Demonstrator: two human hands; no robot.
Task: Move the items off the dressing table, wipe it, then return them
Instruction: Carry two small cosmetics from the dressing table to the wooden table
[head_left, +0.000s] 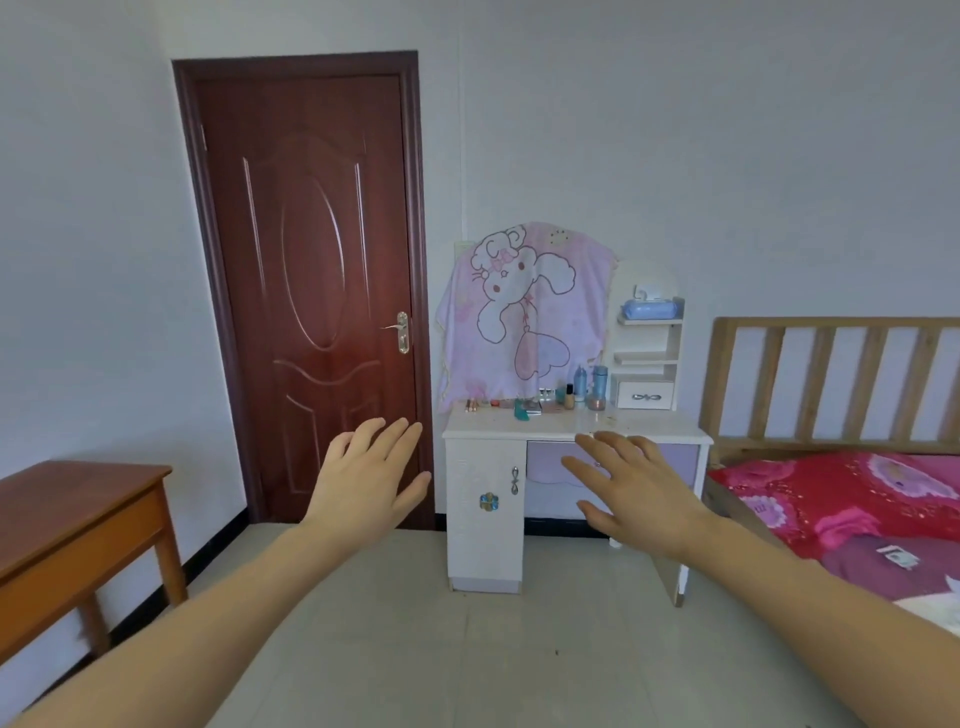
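At far left stands a brown side table (78, 509). The left hand (369, 473) is raised, empty and with fingers spread, well short of the white dressing table (485, 519), where small bottles and cosmetics (571, 397) crowd the back of the top; the right hand (639, 483) is raised the same way. Clearing seems not yet begun, so the next move calls for stepping closer and lifting items off.

One head-worn camera, at standing height.
Its wide lens faces forward and slightly down toward the dressing table (493, 425), well apart.
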